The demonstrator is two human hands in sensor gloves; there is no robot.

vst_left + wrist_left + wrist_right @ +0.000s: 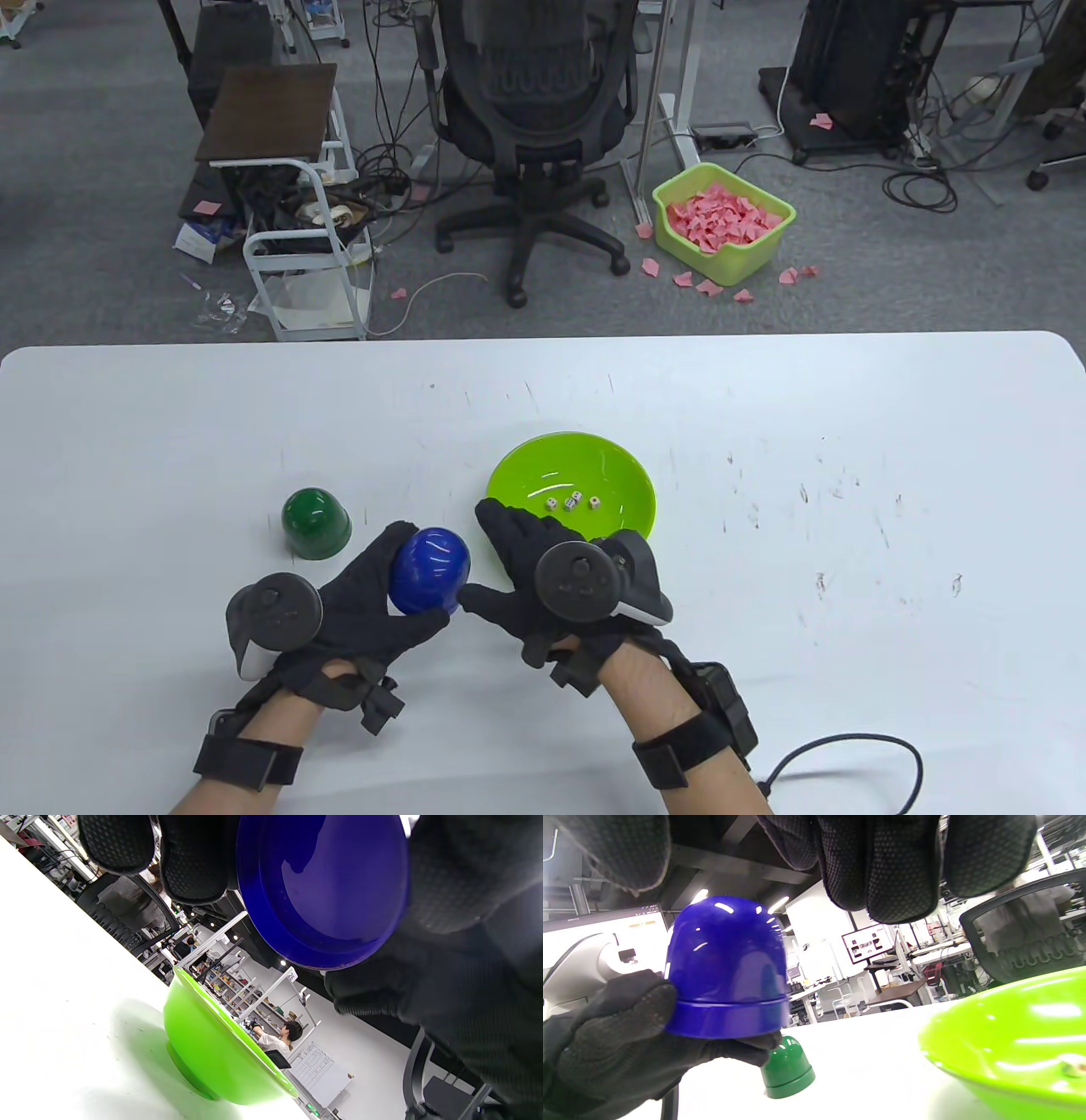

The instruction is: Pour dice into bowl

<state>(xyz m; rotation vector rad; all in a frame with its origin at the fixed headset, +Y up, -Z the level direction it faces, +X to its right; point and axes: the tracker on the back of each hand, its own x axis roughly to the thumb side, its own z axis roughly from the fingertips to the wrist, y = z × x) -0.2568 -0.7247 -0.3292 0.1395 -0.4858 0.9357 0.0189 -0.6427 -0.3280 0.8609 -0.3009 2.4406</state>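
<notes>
A lime green bowl sits on the white table and holds several white dice. It also shows in the left wrist view and the right wrist view. My left hand grips a blue dome cup, mouth down, a little above the table just left of the bowl. The cup shows in the left wrist view and the right wrist view. My right hand is open beside the cup, over the bowl's near rim, holding nothing.
A green dome cup stands mouth down on the table left of the blue cup, also in the right wrist view. Beyond the far table edge stand an office chair, a small cart and a bin of pink paper.
</notes>
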